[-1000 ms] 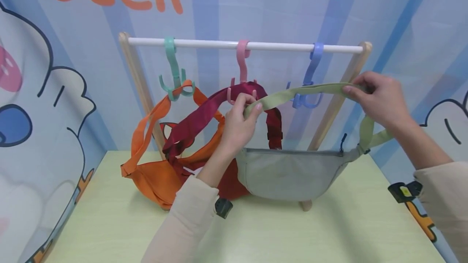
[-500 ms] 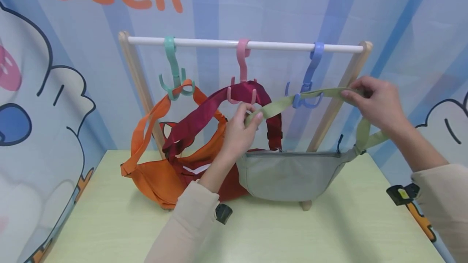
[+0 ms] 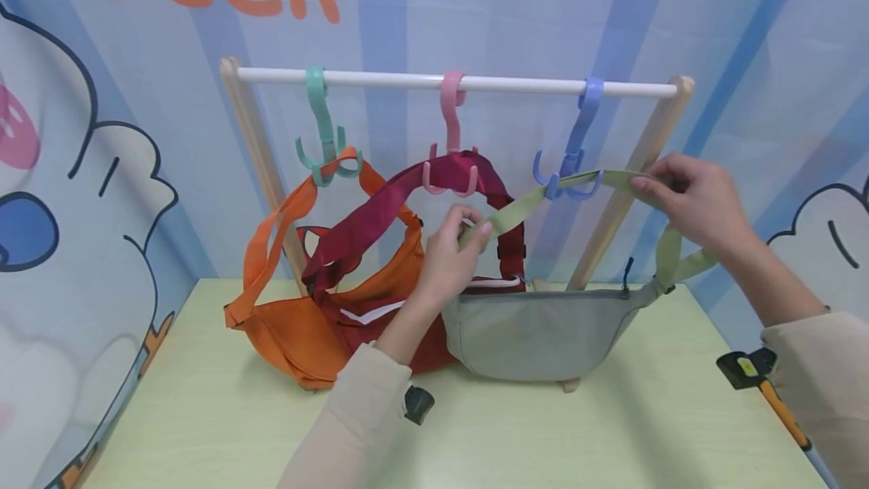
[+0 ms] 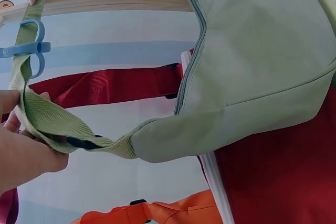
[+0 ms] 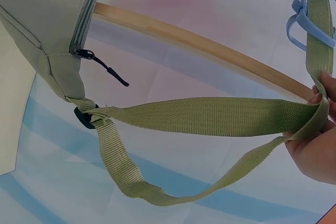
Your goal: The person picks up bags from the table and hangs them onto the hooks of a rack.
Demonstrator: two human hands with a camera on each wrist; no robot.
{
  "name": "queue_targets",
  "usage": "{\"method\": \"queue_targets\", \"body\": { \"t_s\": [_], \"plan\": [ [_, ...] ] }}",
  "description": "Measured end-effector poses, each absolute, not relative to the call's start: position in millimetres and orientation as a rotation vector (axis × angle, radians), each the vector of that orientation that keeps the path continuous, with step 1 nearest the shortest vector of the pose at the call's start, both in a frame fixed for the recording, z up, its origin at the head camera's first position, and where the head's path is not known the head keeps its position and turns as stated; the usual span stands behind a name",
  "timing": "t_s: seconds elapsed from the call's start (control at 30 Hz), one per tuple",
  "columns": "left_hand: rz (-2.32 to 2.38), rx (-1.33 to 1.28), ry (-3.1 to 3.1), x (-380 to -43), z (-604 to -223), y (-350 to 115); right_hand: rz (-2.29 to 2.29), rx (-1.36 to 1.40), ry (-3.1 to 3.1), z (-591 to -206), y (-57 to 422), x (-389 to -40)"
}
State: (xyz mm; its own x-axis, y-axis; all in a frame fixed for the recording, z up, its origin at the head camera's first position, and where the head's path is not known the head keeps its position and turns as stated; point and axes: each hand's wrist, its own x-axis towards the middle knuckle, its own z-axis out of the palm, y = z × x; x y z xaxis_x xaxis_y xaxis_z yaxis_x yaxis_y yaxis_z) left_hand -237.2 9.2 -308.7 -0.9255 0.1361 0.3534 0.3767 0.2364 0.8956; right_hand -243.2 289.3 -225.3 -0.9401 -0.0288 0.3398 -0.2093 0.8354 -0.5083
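A grey-green waist bag (image 3: 536, 334) hangs from its light green strap (image 3: 519, 211), which both hands hold up. My left hand (image 3: 451, 251) pinches the strap near the bag's left end. On the other side my right hand (image 3: 702, 198) pinches it between thumb and fingers, and a loose length droops below, seen in the right wrist view. Between the hands the strap lies across the prongs of the blue hook (image 3: 577, 134); the left wrist view shows it passing through that hook (image 4: 37, 48). The zip pull (image 5: 107, 69) dangles at the bag's right end.
A dark red bag hangs by its strap (image 3: 380, 206) from the pink hook (image 3: 451, 115), partly behind the grey-green bag. An orange bag (image 3: 292, 334) hangs from the green hook (image 3: 320, 115). A white rail (image 3: 387, 80) on wooden posts stands on the pale table (image 3: 509, 436).
Both hands have come down a little, and the strap has lowered from behind and above the blue hook's prongs onto them. The bag has sunk slightly with it.
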Motion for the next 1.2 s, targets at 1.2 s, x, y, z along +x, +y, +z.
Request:
{"method": "queue_targets", "body": {
  "t_s": [1.2],
  "plan": [
    [-1.822, -0.567, -2.266, -238.9, -327.4, -7.6, 0.83, 0.326, -2.751, -237.3, 295.4, -235.1]
  ]
}}
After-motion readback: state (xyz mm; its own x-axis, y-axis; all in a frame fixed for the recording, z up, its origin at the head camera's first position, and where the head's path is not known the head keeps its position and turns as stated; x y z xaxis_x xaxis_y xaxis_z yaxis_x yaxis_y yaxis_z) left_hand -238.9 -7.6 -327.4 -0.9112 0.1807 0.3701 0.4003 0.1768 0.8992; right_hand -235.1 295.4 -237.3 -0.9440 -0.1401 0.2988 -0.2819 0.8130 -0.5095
